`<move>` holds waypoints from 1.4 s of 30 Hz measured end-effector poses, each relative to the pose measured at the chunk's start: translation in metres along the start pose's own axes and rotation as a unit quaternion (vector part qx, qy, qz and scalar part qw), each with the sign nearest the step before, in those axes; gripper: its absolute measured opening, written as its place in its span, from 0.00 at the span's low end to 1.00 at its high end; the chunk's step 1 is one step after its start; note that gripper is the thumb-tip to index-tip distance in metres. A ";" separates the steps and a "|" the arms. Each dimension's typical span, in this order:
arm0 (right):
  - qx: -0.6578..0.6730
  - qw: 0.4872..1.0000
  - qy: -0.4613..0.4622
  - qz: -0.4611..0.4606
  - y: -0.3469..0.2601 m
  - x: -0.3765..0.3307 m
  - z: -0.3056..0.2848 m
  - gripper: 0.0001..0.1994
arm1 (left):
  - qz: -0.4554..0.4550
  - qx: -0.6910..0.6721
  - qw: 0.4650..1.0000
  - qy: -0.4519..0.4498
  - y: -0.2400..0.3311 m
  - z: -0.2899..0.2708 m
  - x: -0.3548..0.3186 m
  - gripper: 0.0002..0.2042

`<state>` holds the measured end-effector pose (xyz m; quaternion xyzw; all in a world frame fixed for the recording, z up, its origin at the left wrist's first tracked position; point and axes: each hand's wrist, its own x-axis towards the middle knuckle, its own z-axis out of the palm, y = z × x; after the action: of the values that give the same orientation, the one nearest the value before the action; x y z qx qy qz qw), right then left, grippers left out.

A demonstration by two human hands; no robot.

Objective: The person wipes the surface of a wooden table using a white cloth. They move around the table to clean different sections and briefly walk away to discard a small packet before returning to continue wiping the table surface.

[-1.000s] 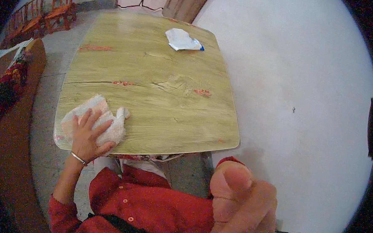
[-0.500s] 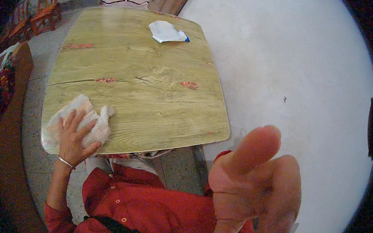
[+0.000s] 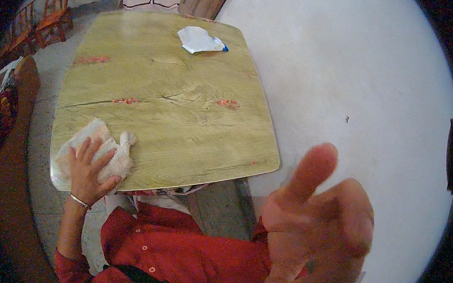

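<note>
My left hand (image 3: 88,171) lies flat with its fingers spread on a whitish cloth (image 3: 119,160). The rumpled cloth rests at the near left corner of a wood-patterned table (image 3: 190,139), one end of it bunched up to the right. Close in front of me, to the right of the table, my right hand (image 3: 312,223) is raised in the air. Its thumb stands up apart from the bent fingers, and nothing shows in it. Part of that hand is blurred.
A crumpled white packet (image 3: 198,40) with a blue corner lies toward the table's far edge. Wooden chairs (image 3: 54,17) stand at the far left. A brown wooden piece (image 3: 19,130) with patterned fabric (image 3: 2,109) is on the left, and a white wall (image 3: 333,65) on the right.
My right hand has shifted slightly right, with its thumb and fingers more apart. My left hand and the cloth stay in nearly the same place on the table.
</note>
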<state>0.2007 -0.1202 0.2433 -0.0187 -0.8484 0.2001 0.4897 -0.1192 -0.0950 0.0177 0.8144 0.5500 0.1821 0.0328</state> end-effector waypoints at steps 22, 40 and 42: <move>-0.352 0.913 0.060 0.199 0.224 -0.048 -0.051 0.10 | 0.002 0.008 1.000 0.016 0.001 -0.005 0.007 0.29; -0.554 0.741 0.051 0.377 0.474 -0.136 -0.082 0.19 | -0.035 -0.056 0.998 -0.018 -0.004 -0.008 0.006 0.28; -0.544 0.734 0.045 0.403 0.465 -0.132 -0.081 0.22 | -0.033 -0.058 0.998 -0.017 -0.004 -0.008 0.005 0.28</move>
<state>0.2613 0.3035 0.0037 -0.6314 -0.7022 -0.1184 0.3070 -0.1240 -0.0897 0.0257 0.7953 0.5647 0.1986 0.0957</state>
